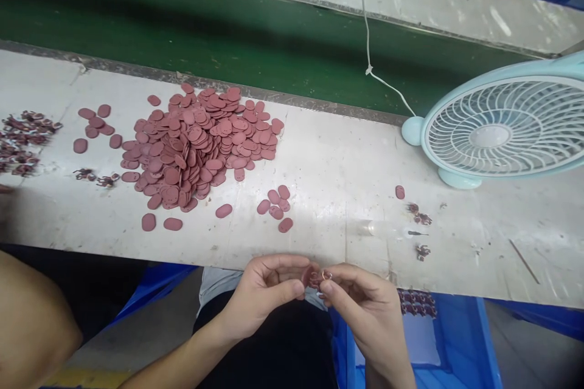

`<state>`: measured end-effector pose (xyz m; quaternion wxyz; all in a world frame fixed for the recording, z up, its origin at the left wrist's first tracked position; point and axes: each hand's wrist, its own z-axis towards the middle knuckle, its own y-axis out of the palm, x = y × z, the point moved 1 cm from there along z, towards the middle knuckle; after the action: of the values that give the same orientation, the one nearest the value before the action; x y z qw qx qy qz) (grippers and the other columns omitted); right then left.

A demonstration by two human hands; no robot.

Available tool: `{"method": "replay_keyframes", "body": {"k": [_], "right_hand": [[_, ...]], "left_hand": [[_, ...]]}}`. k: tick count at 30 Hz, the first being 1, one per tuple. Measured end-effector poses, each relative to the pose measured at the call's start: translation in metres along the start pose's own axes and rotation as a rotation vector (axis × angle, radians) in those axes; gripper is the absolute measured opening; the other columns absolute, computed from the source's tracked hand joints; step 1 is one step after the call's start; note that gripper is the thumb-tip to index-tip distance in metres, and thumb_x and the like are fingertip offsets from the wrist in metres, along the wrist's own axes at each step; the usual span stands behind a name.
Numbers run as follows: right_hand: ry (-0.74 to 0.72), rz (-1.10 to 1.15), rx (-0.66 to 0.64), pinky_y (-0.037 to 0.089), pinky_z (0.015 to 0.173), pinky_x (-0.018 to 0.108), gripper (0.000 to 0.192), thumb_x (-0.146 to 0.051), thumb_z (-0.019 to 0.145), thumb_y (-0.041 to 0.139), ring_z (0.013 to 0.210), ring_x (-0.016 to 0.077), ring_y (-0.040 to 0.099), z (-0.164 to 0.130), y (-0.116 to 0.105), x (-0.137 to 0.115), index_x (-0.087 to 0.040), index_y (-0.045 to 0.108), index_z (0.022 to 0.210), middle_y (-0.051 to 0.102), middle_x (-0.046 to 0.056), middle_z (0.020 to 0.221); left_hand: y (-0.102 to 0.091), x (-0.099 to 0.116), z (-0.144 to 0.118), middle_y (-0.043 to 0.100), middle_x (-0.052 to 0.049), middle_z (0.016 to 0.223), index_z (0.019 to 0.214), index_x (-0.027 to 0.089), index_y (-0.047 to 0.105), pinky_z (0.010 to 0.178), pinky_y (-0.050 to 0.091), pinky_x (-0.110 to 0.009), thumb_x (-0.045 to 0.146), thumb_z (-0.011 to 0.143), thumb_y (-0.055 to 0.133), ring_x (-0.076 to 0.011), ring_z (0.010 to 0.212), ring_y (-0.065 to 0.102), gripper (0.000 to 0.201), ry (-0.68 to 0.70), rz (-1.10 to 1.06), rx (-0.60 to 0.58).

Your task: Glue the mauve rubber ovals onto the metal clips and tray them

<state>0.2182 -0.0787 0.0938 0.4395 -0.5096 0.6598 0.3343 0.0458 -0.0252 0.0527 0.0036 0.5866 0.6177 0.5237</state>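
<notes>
Close together at the table's front edge, both my hands are closed on small parts. Between thumb and fingers, my left hand (262,292) pinches a reddish-brown oval disc (308,276), seen tilted. My right hand (367,301) grips a small dark-red and white figure (323,279) against that disc; fingers partly hide it, and I cannot tell whether the two are joined. Just beyond my hands lies a loose group of similar oval discs (276,211). A large heap of discs (196,146) spreads to the left. Several small figures (422,217) rest to the right.
A light-blue fan (490,134) stands at right, its white cord (368,42) crossing the green belt (274,42). A clear bottle (387,229) and thin stick (524,260) lie on the table. Below is a blue bin (483,340) with rows of figures. Another person's arm (34,322) is at left.
</notes>
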Motion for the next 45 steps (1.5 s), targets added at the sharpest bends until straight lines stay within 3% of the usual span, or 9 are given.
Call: {"method": "replay_keyframes", "body": {"k": [4, 8, 11, 26, 31, 35, 38, 41, 45], "right_hand": [[0.037, -0.005, -0.044, 0.061, 0.063, 0.028, 0.01, -0.029, 0.085, 0.078, 0.067, 0.0173, 0.071, 0.002, 0.001, 0.001, -0.023, 0.08, 0.093, 0.076, 0.003, 0.079], [0.077, 0.007, -0.056, 0.06, 0.063, 0.026, 0.011, -0.03, 0.085, 0.078, 0.069, 0.0168, 0.071, 0.002, 0.002, 0.001, -0.022, 0.078, 0.092, 0.077, 0.004, 0.081], [0.086, 0.035, -0.056, 0.059, 0.065, 0.025, 0.011, -0.029, 0.084, 0.079, 0.071, 0.0158, 0.071, 0.003, 0.004, 0.001, -0.022, 0.077, 0.091, 0.078, 0.004, 0.085], [0.086, 0.179, 0.02, 0.061, 0.063, 0.023, 0.01, -0.029, 0.084, 0.079, 0.065, 0.0133, 0.07, 0.005, 0.008, 0.006, -0.021, 0.075, 0.088, 0.074, 0.0, 0.075], [0.103, 0.288, -0.023, 0.062, 0.063, 0.027, 0.012, -0.029, 0.086, 0.077, 0.07, 0.0163, 0.071, 0.005, 0.005, 0.017, -0.021, 0.076, 0.095, 0.075, 0.003, 0.079], [0.084, 0.393, 0.057, 0.06, 0.056, 0.026, 0.017, -0.028, 0.083, 0.079, 0.072, 0.0182, 0.072, -0.013, -0.024, 0.041, -0.023, 0.077, 0.099, 0.076, 0.004, 0.084], [0.023, 0.248, 0.369, 0.06, 0.055, 0.03, 0.023, -0.032, 0.078, 0.082, 0.066, 0.0189, 0.071, -0.045, -0.072, 0.068, -0.023, 0.076, 0.097, 0.076, 0.005, 0.085], [0.025, -0.016, 0.719, 0.062, 0.065, 0.037, 0.027, -0.038, 0.08, 0.08, 0.077, 0.0222, 0.072, -0.085, -0.124, 0.104, -0.023, 0.073, 0.102, 0.075, 0.007, 0.097], [0.18, -0.199, 0.834, 0.061, 0.08, 0.042, 0.031, -0.039, 0.082, 0.078, 0.09, 0.0261, 0.074, -0.117, -0.162, 0.169, -0.019, 0.071, 0.104, 0.077, 0.01, 0.1]], "left_hand": [[0.0, 0.001, 0.001, 0.081, -0.007, 0.097, 0.103, 0.019, 0.077, 0.08, 0.057, -0.028, 0.017, 0.08, 0.081, -0.0195, 0.09, 0.074, 0.023, -0.029, 0.005, 0.013], [0.002, 0.002, 0.001, 0.08, -0.005, 0.088, 0.083, 0.018, 0.076, 0.08, 0.057, -0.03, 0.018, 0.078, 0.082, -0.0178, 0.082, 0.074, 0.008, -0.031, -0.005, 0.02], [0.004, 0.001, 0.001, 0.079, -0.005, 0.081, 0.074, 0.017, 0.076, 0.081, 0.057, -0.033, 0.021, 0.08, 0.081, -0.0209, 0.083, 0.074, 0.009, -0.015, 0.023, 0.039], [0.009, 0.002, 0.005, 0.079, -0.006, 0.082, 0.076, 0.017, 0.076, 0.084, 0.056, -0.036, 0.019, 0.085, 0.075, -0.0219, 0.083, 0.073, 0.009, 0.04, 0.084, 0.031], [0.007, -0.005, 0.005, 0.073, -0.01, 0.124, 0.084, 0.019, 0.077, 0.084, 0.058, -0.036, 0.022, 0.082, 0.079, -0.0233, 0.092, 0.073, 0.004, 0.068, 0.11, 0.053], [-0.001, 0.0, 0.003, 0.067, -0.012, 0.134, 0.097, 0.022, 0.078, 0.084, 0.059, -0.034, 0.028, 0.086, 0.074, -0.0276, 0.106, 0.07, 0.013, 0.11, 0.32, 0.095], [-0.017, 0.01, 0.003, 0.07, -0.01, 0.124, 0.096, 0.023, 0.077, 0.083, 0.06, -0.033, 0.027, 0.092, 0.066, -0.0265, 0.104, 0.071, 0.012, 0.161, 0.535, 0.172], [-0.036, 0.016, 0.004, 0.072, -0.006, 0.117, 0.097, 0.026, 0.077, 0.09, 0.057, -0.031, 0.024, 0.091, 0.067, -0.0247, 0.106, 0.069, 0.011, 0.259, 0.768, 0.207], [-0.049, 0.013, 0.006, 0.073, -0.005, 0.111, 0.097, 0.026, 0.077, 0.086, 0.058, -0.03, 0.025, 0.089, 0.069, -0.0242, 0.103, 0.068, 0.011, 0.306, 0.966, 0.205]]}}
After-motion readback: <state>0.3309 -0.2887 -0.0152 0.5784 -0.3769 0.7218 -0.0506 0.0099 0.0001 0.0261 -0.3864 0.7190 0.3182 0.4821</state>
